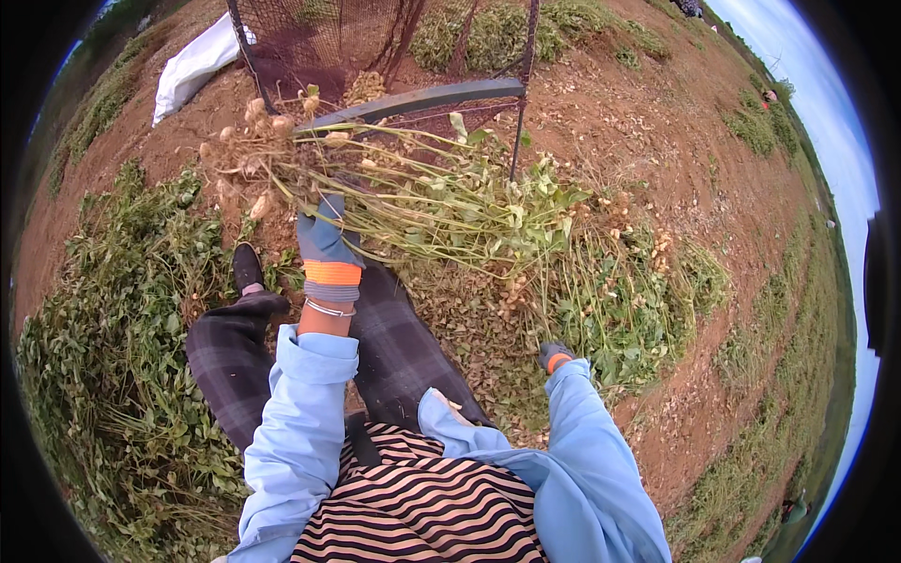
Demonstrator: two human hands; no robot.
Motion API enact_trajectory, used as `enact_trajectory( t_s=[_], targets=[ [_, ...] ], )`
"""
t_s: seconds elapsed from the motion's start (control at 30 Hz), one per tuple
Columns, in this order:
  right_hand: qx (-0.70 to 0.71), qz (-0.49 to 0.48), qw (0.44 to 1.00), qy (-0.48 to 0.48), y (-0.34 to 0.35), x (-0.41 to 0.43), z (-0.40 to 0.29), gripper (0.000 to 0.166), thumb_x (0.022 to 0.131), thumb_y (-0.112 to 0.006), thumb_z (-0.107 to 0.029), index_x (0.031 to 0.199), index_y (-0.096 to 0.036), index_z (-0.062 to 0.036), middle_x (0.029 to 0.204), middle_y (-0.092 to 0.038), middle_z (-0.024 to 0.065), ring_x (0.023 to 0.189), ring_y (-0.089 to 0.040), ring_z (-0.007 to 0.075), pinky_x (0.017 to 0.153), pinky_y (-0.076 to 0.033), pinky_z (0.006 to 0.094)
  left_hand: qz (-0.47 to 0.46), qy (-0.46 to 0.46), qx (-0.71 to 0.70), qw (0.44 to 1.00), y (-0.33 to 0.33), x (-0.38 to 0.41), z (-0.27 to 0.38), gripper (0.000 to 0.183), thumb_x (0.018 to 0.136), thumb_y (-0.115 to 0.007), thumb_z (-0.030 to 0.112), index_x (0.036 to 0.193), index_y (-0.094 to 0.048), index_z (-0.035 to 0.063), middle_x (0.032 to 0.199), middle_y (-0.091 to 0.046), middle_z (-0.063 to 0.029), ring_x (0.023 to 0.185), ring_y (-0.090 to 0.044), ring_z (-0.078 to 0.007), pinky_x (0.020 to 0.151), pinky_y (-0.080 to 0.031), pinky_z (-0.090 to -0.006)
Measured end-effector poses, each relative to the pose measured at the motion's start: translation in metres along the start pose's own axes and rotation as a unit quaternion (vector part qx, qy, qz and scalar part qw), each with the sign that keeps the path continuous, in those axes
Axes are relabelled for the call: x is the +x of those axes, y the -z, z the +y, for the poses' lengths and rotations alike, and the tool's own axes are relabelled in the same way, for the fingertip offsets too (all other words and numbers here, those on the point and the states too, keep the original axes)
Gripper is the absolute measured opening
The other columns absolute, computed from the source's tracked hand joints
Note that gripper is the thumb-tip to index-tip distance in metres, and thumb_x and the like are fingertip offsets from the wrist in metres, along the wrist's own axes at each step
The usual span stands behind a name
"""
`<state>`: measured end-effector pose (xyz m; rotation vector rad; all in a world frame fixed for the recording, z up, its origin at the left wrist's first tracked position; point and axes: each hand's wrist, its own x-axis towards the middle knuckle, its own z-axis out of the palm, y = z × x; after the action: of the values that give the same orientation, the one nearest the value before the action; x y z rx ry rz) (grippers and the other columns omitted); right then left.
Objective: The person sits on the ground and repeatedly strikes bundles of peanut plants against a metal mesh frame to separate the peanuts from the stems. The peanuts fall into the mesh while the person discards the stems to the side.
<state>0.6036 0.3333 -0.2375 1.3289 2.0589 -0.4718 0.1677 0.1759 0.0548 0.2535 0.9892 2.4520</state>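
My left hand, in a grey work glove with an orange cuff, grips a bunch of peanut plants by the stems near the roots. Soil-covered pods and roots point left, the leafy tops right. The bunch lies in front of a grey curved bar on a frame hung with dark red netting. My right hand, gloved alike, is low at the near edge of a heap of pulled peanut plants, touching stems; its fingers are partly hidden. Some loose pods lie inside the netting.
A large leafy heap covers the ground at left, beside my shoe. A white sack lies on the reddish soil at upper left. More plant heaps stand behind the netting. People are far off at the right and top right.
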Motion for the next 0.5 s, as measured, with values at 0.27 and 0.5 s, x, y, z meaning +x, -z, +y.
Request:
enact_trajectory(
  t_s=[0.27, 0.5],
  targets=[
    [0.242, 0.557, 0.793, 0.06, 0.215, -0.152, -0.067, 0.023, 0.085, -0.051, -0.016, 0.103, -0.061, -0.0064, 0.092, -0.063, 0.0171, 0.083, -0.059, 0.0327, 0.076, -0.046, 0.037, -0.041, 0.112, 0.036, 0.992, 0.015, 0.008, -0.045, 0.04, 0.074, -0.07, 0.009, 0.108, -0.05, 0.0017, 0.086, -0.059, -0.005, 0.069, -0.057, -0.0155, 0.053, -0.047, -0.0285],
    [0.244, 0.499, 0.73, 0.398, 0.324, -0.218, -0.2, 0.087, 0.064, -0.076, -0.035, 0.13, -0.034, 0.0032, 0.126, -0.044, 0.0236, 0.114, -0.047, 0.0356, 0.095, -0.038, 0.04, -0.116, 0.196, 0.09, 0.97, -0.017, -0.025, -0.059, 0.061, 0.076, -0.067, 0.004, 0.128, -0.036, -0.001, 0.107, -0.056, -0.0091, 0.087, -0.056, -0.015, 0.072, -0.047, -0.0279]
  ],
)
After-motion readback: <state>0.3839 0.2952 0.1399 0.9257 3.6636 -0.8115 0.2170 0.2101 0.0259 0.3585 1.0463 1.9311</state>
